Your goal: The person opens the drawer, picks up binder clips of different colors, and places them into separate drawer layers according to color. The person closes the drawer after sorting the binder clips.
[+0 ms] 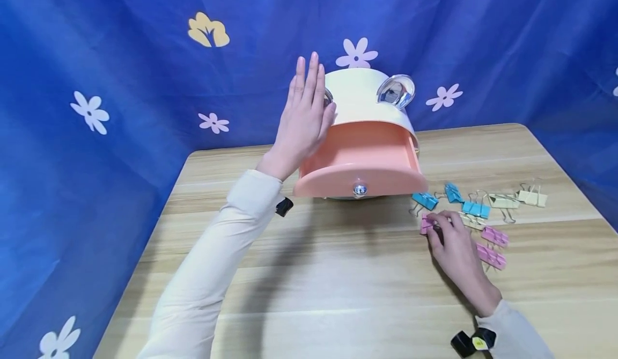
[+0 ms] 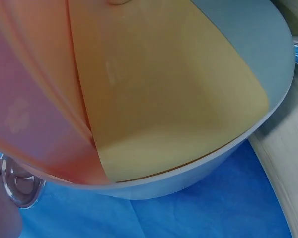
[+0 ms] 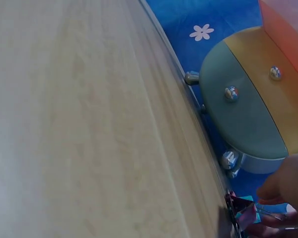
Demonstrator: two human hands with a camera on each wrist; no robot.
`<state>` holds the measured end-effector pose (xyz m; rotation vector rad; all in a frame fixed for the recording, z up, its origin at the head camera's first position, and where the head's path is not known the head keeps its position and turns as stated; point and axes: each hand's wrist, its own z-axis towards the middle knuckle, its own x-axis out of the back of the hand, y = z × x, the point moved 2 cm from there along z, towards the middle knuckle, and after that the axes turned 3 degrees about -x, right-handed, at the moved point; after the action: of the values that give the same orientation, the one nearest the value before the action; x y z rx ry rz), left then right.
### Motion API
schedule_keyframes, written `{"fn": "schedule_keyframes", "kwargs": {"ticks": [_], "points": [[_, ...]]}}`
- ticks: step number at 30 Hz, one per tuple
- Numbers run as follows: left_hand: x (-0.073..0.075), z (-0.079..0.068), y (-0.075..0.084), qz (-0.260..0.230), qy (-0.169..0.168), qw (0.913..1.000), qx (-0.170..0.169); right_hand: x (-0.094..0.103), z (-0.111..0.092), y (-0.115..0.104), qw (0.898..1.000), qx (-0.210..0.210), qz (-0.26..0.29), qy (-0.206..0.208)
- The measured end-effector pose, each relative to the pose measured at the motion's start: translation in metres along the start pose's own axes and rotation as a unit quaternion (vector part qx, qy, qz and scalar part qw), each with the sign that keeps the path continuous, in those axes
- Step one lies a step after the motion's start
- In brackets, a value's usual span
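A small cream drawer box with two silver ears stands at the table's far middle. Its pink top drawer with a silver knob is pulled out towards me. My left hand lies flat with straight fingers against the box's left side. The left wrist view shows only the stacked drawer fronts up close. My right hand rests on the table to the right of the drawer and pinches a pink binder clip. In the right wrist view the clip shows by my fingertips.
Several loose binder clips lie right of the box: blue, cream and pink. The wooden table is backed by a blue flowered cloth. Table edges run close on the left and right.
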<state>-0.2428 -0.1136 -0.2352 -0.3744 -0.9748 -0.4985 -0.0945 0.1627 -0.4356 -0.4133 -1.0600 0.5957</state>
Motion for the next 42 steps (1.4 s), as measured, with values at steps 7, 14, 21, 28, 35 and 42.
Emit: {"fn": "schedule_keyframes", "kwargs": {"ticks": [7, 14, 21, 28, 35, 42], "points": [[0.0, -0.001, 0.004, 0.0, -0.004, 1.0, 0.0, 0.001, 0.0, 0.006, 0.989, -0.088, 0.114, -0.026], [0.0, -0.002, 0.003, -0.004, 0.0, 1.0, 0.0, 0.0, 0.002, 0.011, 0.975, -0.14, 0.169, -0.035], [0.001, -0.001, 0.004, 0.0, 0.005, 1.0, -0.006, 0.011, 0.006, 0.008, 0.968, -0.141, 0.2, -0.05], [0.004, -0.001, 0.005, 0.009, 0.008, 0.9999, -0.009, 0.063, 0.04, -0.016, 0.979, -0.08, 0.186, 0.026], [0.007, -0.001, 0.005, 0.015, -0.002, 0.9999, -0.005, 0.099, 0.082, -0.046, 0.955, 0.012, 0.293, 0.048], [0.006, -0.002, 0.005, 0.022, -0.008, 0.9997, -0.003, 0.097, 0.107, -0.081, 0.941, 0.066, 0.332, 0.004]]}}
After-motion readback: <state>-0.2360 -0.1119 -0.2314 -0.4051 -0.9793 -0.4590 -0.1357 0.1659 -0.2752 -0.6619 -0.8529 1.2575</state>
